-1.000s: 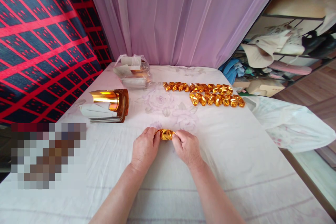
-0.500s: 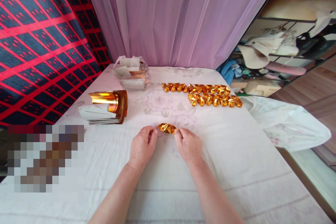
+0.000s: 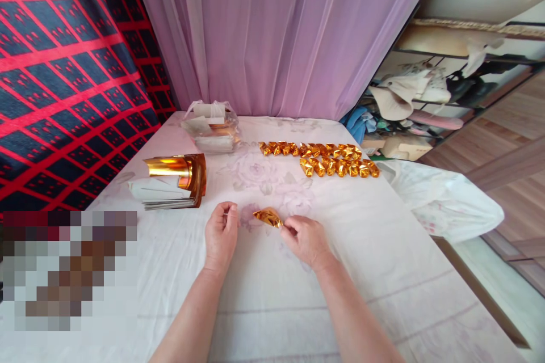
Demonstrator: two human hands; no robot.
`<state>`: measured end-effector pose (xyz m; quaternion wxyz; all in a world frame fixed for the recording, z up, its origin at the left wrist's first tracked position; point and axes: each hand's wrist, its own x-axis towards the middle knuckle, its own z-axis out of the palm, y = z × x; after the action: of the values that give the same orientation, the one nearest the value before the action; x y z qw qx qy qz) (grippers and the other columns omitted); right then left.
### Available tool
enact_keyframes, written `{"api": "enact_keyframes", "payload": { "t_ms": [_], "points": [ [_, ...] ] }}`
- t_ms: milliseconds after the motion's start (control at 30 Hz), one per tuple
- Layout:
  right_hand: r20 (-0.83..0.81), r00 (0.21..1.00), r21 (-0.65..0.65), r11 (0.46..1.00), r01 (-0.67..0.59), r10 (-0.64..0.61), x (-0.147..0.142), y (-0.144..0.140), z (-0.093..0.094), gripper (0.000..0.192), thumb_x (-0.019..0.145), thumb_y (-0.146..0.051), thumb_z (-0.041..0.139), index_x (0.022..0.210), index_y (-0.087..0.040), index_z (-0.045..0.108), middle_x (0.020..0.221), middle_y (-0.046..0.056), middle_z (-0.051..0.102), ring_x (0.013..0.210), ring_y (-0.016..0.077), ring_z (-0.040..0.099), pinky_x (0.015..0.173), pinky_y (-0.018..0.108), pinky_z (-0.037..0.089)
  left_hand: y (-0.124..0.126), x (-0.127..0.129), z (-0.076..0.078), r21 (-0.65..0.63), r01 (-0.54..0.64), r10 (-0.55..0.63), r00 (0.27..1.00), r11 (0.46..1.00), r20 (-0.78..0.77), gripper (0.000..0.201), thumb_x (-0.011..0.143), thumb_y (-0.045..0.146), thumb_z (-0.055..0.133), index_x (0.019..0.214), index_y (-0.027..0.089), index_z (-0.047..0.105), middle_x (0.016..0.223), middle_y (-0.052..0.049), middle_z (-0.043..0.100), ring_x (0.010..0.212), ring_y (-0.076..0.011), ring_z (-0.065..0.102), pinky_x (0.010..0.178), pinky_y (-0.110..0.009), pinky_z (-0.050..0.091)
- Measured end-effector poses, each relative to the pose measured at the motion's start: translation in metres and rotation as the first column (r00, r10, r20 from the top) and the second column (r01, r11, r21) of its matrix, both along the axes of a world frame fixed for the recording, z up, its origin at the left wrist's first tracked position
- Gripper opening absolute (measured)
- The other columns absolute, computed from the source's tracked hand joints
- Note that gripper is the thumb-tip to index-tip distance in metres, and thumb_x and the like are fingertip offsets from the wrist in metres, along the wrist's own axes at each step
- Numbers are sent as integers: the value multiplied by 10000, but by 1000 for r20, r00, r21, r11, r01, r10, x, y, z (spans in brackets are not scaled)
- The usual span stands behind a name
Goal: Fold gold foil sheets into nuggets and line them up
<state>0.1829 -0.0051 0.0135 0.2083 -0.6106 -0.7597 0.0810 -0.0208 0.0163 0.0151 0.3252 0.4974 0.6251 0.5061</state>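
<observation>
At frame centre the right hand (image 3: 307,239) pinches a folded gold foil piece (image 3: 268,216) by its end just above the cloth-covered surface (image 3: 383,272), the left hand (image 3: 221,233) loosely curled and empty beside it, with rows of finished gold pieces (image 3: 323,157) beyond and a gold sheet stack (image 3: 175,180) at left.

- No readable text, label, brand, number or sign anywhere in view.
- Gold foil stack (image 3: 176,173) at 10 o'clock: plain and reflective, no print visible.
- Folded gold foil pieces (image 3: 323,157) at 1 o'clock: unmarked.
- Clear plastic bag (image 3: 212,125) at 11 o'clock: no lettering legible.
- Red and dark patterned cloth (image 3: 63,68) at 9 o'clock: motifs only, no characters.
</observation>
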Motion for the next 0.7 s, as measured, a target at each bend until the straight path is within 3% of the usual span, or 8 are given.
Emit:
{"api": "enact_keyframes", "payload": {
  "t_ms": [100,167,333,500,700],
  "points": [
    [38,998,53,997,52,-54,-3,2,-1,265,832,-227,513,576,-205,576,598,-2,628,568,115,529,575,250,273,2,-1,-1,-9,-14,14,998,1000,65,316,833,509,498,851,204,579,544,54,519,430,-107,482,432,-208,391],
    [53,985,91,983,160,-165,-4,10,1,272,847,-247,515,594,-205,609,627,13,659,587,122,554,581,252,279,3,-1,-1,-19,-23,25,994,1000,104,324,822,516,513,854,200,578,540,56,520,400,-99,457,402,-203,369],
    [139,868,34,878,477,-477,4,58,15,279,889,-336,523,724,-218,714,797,55,735,665,152,610,589,258,304,6,-3,-1,-38,-37,43,982,999,182,357,799,544,538,864,195,573,524,63,511,362,-88,433,375,-197,350],
    [146,806,9,816,578,-573,17,100,18,303,917,-350,498,816,-238,761,832,76,746,685,175,635,604,267,352,8,-3,-2,-36,-38,45,974,999,220,401,787,581,546,878,192,580,535,57,522,377,-94,444,383,-207,373],
    [150,780,-21,787,616,-607,18,111,10,329,933,-353,469,893,-228,771,899,103,752,735,192,666,656,283,407,8,-3,-2,-48,-35,45,973,998,227,452,757,620,556,884,188,590,547,49,525,404,-107,469,398,-221,391]
  ]
}}
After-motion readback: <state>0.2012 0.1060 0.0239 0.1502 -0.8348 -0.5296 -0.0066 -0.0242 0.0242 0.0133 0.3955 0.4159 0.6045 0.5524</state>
